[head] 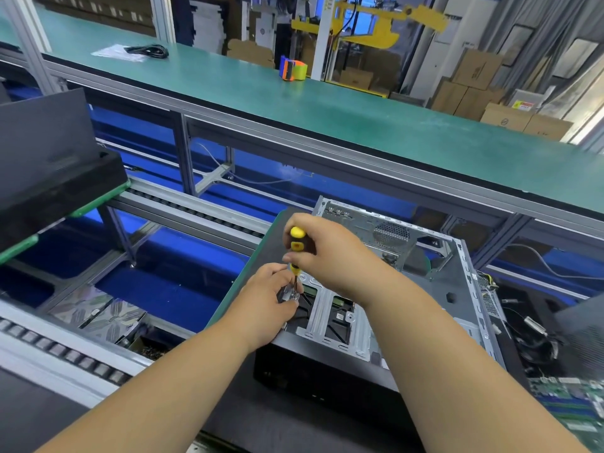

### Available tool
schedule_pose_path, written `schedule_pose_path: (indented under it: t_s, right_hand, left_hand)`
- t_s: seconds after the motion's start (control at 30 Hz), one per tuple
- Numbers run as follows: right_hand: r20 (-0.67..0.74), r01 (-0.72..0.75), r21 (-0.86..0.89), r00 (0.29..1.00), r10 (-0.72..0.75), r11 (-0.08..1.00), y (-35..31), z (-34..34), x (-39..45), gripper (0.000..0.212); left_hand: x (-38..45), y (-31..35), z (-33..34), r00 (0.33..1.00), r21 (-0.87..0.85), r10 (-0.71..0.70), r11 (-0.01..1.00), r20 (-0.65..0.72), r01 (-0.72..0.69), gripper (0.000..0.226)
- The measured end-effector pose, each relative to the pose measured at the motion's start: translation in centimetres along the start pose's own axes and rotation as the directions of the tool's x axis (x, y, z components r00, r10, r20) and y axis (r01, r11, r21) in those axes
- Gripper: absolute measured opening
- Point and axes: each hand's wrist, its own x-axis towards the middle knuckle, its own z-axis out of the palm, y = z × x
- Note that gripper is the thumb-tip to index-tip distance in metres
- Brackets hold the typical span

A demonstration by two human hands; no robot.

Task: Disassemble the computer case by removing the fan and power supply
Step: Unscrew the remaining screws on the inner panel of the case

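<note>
An open grey metal computer case (425,289) lies on its side on a dark mat, its inside facing up. My right hand (330,253) grips a yellow-and-black screwdriver (297,246) held upright, tip down at the case's near-left corner. My left hand (264,302) pinches the shaft's lower end and a small metal bracket (291,294) there. A black framed part, possibly the fan (327,318), shows under the grey crossbars. The screw itself is hidden by my fingers.
A green circuit board (568,403) and loose black cables (536,344) lie to the right of the case. A black foam-lined tray (55,165) sits at left. Roller conveyor rails (65,351) run in front-left. A green bench behind holds a tape dispenser (292,69).
</note>
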Motion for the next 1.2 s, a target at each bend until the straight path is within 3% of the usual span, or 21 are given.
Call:
schedule_pose_path:
  t_s: [0.2,0.27,0.37,0.47,0.63,0.77,0.83,0.93,1.07,1.13,1.2]
  right_hand:
    - [0.074,-0.121,0.039,0.990,0.118,0.992,0.4,-1.1,0.6,0.021]
    - [0.081,-0.122,0.031,0.990,0.119,0.992,0.6,-1.3,0.6,0.021]
    - [0.078,-0.126,0.026,0.989,0.123,0.992,1.0,-1.6,0.7,0.021]
    - [0.070,-0.131,0.042,0.989,0.127,0.991,1.5,-1.8,0.9,0.021]
    - [0.088,-0.126,0.120,0.989,0.116,0.985,2.1,-2.1,0.8,0.022]
    - [0.079,-0.137,0.088,0.988,0.130,0.987,2.1,-1.6,0.7,0.022]
    - [-0.007,-0.134,0.015,0.991,0.134,0.991,1.8,-1.2,0.4,0.022]
    - [-0.197,-0.094,-0.275,0.980,0.039,0.957,0.7,-0.7,0.0,0.024]
    - [-0.192,-0.258,-0.630,0.966,0.175,0.733,-0.6,-0.5,1.1,0.047]
    - [-0.170,-0.271,-0.701,0.962,0.215,0.660,-0.6,-0.4,1.8,0.035]
    - [-0.129,-0.237,-0.704,0.970,0.208,0.670,-0.6,-0.4,2.2,0.014]
  left_hand:
    - [-0.3,0.1,-0.1,1.000,0.032,-0.005,0.999,-0.007,0.005,0.021]
    - [-0.2,0.3,-0.4,0.999,0.049,0.051,0.998,-0.009,-0.051,0.027]
    - [0.0,1.4,-1.4,0.992,-0.190,0.124,0.974,-0.023,-0.126,0.030]
    - [0.6,2.5,-2.1,0.997,-0.585,0.082,0.809,0.002,-0.066,0.027]
    - [1.7,2.5,-1.8,0.996,-0.638,0.076,0.769,0.044,-0.030,0.019]
    - [2.0,2.1,-1.5,0.999,-0.608,0.027,0.793,-0.020,-0.033,0.015]
    - [1.9,2.2,-1.4,0.998,-0.608,0.047,0.792,-0.034,-0.057,0.016]
    - [1.6,2.6,-1.5,0.994,-0.533,0.102,0.839,-0.047,-0.111,0.019]
    - [1.3,2.6,-1.2,0.991,-0.418,0.113,0.899,-0.068,-0.131,0.023]
    - [1.3,2.6,-0.9,0.990,-0.426,0.096,0.895,-0.104,-0.132,0.021]
    - [1.3,2.7,-0.8,0.988,-0.430,0.079,0.894,-0.129,-0.128,0.020]
